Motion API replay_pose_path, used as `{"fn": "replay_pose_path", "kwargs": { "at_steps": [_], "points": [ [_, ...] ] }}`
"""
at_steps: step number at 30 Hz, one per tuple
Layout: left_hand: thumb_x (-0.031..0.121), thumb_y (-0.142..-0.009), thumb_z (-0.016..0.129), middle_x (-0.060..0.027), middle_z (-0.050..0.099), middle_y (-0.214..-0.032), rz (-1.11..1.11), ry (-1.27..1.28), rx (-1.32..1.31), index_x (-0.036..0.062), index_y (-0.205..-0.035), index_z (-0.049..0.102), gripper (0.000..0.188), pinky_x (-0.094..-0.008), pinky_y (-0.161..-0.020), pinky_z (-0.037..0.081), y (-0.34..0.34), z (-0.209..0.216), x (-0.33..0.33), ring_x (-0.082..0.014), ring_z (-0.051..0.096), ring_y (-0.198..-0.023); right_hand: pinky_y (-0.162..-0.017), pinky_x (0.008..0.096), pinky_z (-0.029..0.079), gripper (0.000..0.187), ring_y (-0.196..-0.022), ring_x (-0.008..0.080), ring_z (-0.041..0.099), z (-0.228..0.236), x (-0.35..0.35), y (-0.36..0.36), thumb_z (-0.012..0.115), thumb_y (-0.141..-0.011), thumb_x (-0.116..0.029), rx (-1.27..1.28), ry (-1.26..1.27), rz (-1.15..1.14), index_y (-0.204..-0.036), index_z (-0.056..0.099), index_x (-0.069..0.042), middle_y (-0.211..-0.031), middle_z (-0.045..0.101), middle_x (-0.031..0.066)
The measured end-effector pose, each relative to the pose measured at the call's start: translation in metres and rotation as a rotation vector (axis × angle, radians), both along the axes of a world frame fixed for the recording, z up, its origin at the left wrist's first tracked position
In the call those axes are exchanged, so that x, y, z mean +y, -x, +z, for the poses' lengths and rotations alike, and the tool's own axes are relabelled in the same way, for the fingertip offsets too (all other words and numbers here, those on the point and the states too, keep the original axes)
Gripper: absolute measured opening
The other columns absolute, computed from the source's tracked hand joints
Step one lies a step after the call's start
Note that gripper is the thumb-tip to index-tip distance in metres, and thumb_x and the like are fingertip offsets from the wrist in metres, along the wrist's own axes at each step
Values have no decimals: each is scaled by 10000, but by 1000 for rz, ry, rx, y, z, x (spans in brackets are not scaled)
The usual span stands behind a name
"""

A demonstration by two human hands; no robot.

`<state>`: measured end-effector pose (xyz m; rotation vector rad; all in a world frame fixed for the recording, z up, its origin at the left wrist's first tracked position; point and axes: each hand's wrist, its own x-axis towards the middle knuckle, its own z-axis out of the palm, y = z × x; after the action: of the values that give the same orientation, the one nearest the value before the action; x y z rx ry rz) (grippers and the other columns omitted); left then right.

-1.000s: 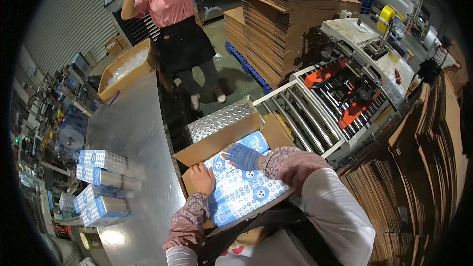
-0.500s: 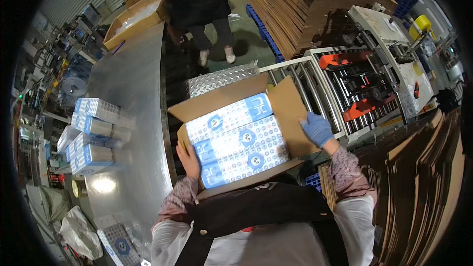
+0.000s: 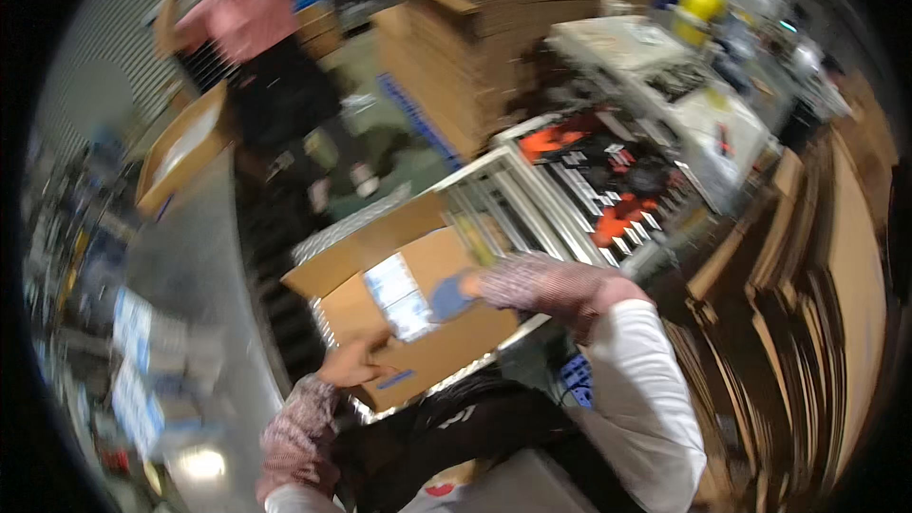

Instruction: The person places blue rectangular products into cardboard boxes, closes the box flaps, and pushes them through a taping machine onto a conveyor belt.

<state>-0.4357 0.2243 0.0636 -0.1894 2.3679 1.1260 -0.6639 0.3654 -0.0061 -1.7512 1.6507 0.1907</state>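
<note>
Carton (image 3: 366, 245) between my hands, long axis running left to right: my gloved right hand (image 3: 449, 297) — too blurred to tell its grip — lies just right of the exposed packages (image 3: 397, 294), nearer than my left hand (image 3: 353, 361), fingers apart, near-left.

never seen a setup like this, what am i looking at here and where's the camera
The view comes from a wide fisheye camera on a person's head, looking down, so straight edges curve. The hands are the person's own: the bare left hand is at the near left of an open brown cardboard box, and the blue-gloved right hand is at its right side. Blue-and-white packages show between the flaps. Blur hides whether either hand grips anything. On the shiny grey metal table at left stand more blue-and-white packs. Beyond the box is a silver roller conveyor.
</note>
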Motion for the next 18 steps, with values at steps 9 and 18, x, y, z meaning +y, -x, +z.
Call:
{"fn": "replay_pose_path", "kwargs": {
  "at_steps": [9,18],
  "points": [
    [301,-859,633,-220,153,-1524,890,221,692,35,-1430,311,707,-474,-1122,190,-50,-171,8,-366,168,-1402,-675,447,432,309,-772,316,583,43,9,50,540,-901,-321,221,917,-695,-770,648,-63,-798,632,132],
    [322,-1010,386,-116,399,-1349,1179,-702,669,17,-1394,340,493,-363,-1014,355,-38,-166,-14,-220,413,-1206,-890,405,465,221,-980,271,593,-70,64,16,574,-883,-276,263,1100,-563,-953,639,-76,-1013,642,109]
  ]
}}
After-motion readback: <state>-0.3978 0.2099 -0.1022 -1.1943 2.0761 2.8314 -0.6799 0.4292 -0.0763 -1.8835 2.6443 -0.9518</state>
